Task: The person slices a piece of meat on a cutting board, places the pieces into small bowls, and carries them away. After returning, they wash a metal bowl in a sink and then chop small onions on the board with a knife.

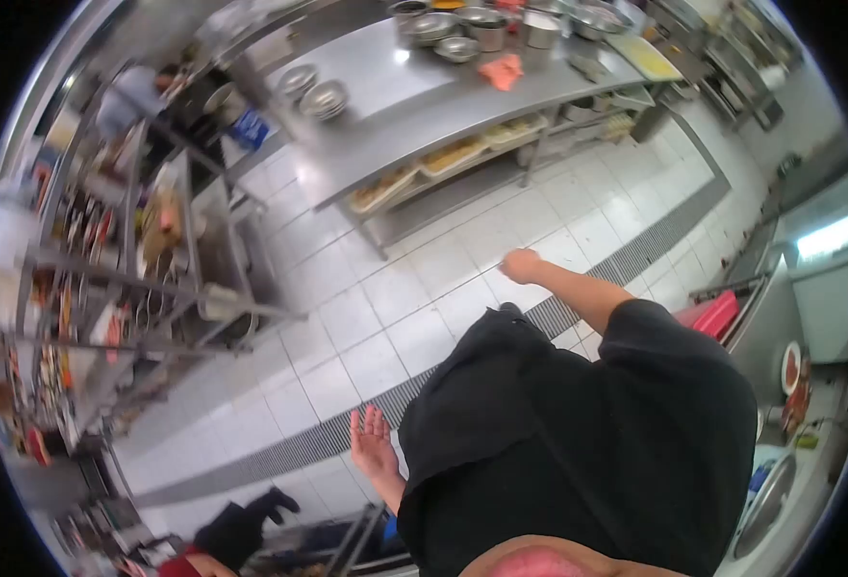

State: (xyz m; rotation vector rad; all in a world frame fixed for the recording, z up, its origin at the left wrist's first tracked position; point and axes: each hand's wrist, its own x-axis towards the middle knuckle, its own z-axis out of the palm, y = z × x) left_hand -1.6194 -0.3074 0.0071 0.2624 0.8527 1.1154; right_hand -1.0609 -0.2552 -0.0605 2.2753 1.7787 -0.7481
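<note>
Low in the view, my left hand (374,444) is held out over the tiled floor and the drain grating, palm showing, fingers apart, with nothing in it. Farther up and to the right, my right hand (520,266) hangs above the white tiles (443,258) at the end of my bent arm. Its fingers are curled in, and no object shows in it. Neither hand touches anything. The steel table (424,115) stands beyond my right hand.
Steel bowls (325,99), an orange cloth (503,71) and a yellow board (645,58) lie on the table. Metal racks (135,327) stand left, a pink container (708,314) right. Another person (133,101) is at upper left; part of another (236,534) shows at lower left.
</note>
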